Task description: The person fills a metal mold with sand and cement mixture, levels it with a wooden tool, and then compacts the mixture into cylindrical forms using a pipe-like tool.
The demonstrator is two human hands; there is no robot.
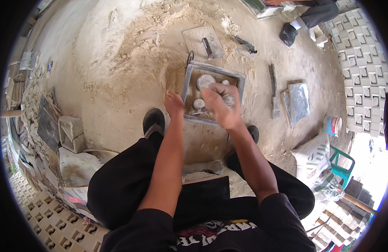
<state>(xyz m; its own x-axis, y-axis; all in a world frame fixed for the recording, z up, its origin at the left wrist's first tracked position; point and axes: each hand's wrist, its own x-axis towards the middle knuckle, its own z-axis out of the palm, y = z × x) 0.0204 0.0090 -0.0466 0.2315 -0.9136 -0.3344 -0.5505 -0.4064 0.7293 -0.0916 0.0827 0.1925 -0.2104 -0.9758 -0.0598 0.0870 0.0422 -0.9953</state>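
A grey rectangular moulding frame (215, 67) lies on the sandy ground between my feet. Inside it are round, pale, dusted pieces: a large disc (205, 80), a smaller one (198, 103) and another at the upper right. My right hand (222, 105) is over the frame's right half, fingers curled in a fist around a pale, dusty lump that I cannot make out. Just outside the frame's left side is my left hand (174, 104), low near the sand; its fingers are mostly hidden.
Beyond the frame lie a square board (194, 35) with a dark handle and a trowel (245, 44). Loose sand (135, 54) spreads at far left. To the right are a long bar (273, 80), flat plates (299, 103), a bucket (332, 126), a sack (312, 157) and a green stool (341, 166). Another person's foot (289, 34) is at far right.
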